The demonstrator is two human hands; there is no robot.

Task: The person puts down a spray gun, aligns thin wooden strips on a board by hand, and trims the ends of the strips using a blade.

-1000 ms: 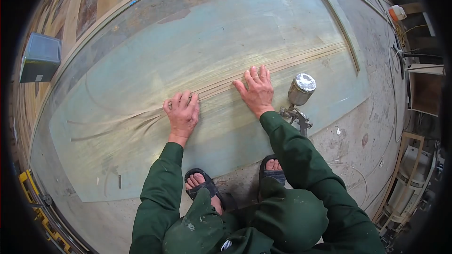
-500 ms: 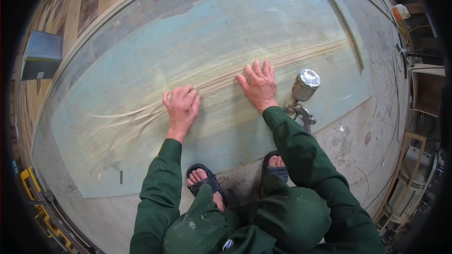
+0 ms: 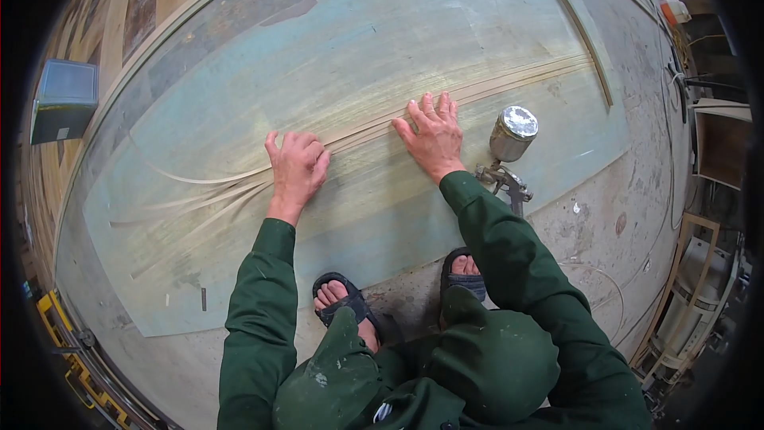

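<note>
Several long thin wooden strips (image 3: pixel 366 133) run across a pale green sheet (image 3: pixel 382 231). My left hand (image 3: pixel 296 171) has its fingers curled around the strips, and beyond it their left ends fan out. Farther right, my right hand (image 3: pixel 432 138) lies with spread fingers on the strips, pressing them against the sheet. Close to my right sleeve stands a spray gun (image 3: pixel 506 179) with a metal cup (image 3: pixel 514 131) on top.
A metal can (image 3: pixel 65 102) is at the left beside wooden boards (image 3: pixel 139 12). A long narrow bar (image 3: pixel 585 32) crosses the strips' right end. Yellow-framed equipment (image 3: pixel 64 342) is at lower left, and a wooden frame (image 3: pixel 691 287) at lower right.
My left hand has shifted slightly left and up along the strips, and their loose left ends have moved and spread differently. My right hand stays on the strips.
</note>
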